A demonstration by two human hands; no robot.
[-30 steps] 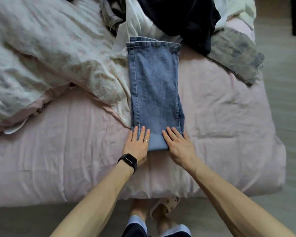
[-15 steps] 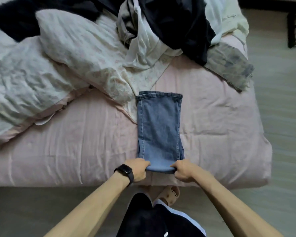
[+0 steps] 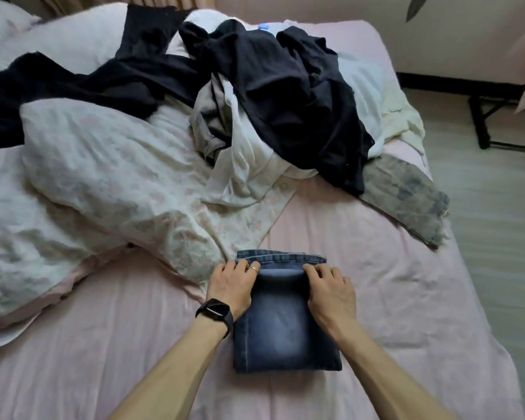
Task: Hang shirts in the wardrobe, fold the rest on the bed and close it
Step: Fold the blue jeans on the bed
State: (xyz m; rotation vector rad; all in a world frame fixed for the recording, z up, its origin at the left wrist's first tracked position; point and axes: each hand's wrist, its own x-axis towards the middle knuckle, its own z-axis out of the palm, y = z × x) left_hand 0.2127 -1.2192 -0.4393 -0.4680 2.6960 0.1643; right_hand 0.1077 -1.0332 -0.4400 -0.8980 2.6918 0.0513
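Head view is showing your 2 hands working at the far edge of the jeans [image 3: 285,331]. Your left hand [image 3: 232,286] is curling its fingers over the left end of the folded-over layer. Your right hand [image 3: 331,291] is doing the same at the right end, so both are gripping denim rather than lying flat on it. A watch [image 3: 214,312] is sitting on your left wrist, and a ring [image 3: 254,269] is showing on 1 finger of that hand.

The jeans are lying as a compact dark-blue block on the pink sheet of the bed [image 3: 391,298], toward its near side. A lighter hem strip is peeking out beyond your knuckles, just beside the corner of the floral duvet [image 3: 109,177].

Judging by the layout, this 1 garment is nearing its finished fold. Farther back a heap is waiting: black garments [image 3: 285,95], a white shirt [image 3: 246,165] under them, and a faded grey piece [image 3: 406,195] trailing toward the right side of the bed. Most of the job is therefore looking undone, including the hanging and the closing.

The wardrobe is not appearing anywhere. Your fingertips are disappearing under the fold, so how deep the grip goes is unclear. The heap is tangling too much to count its pieces.
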